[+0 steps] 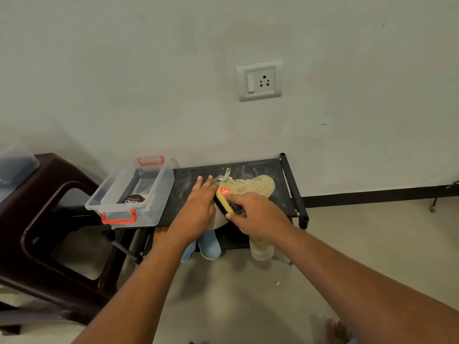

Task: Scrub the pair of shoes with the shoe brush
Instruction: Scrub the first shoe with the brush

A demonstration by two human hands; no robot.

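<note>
A clear plastic box with red clip handles (161,194) sat at the left end of the black rack's top shelf (183,184). Your left hand (198,209) pressed with straight fingers on the beige lace-up sneaker (260,186) lying there. Your right hand (258,217) gripped the yellow-backed, dark-bristled shoe brush (223,194) against it.

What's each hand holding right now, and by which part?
The right hand grips the shoe brush by its near end, bristles against the beige shoe. The left hand holds nothing; it rests on the shoe with fingers straight.
</note>
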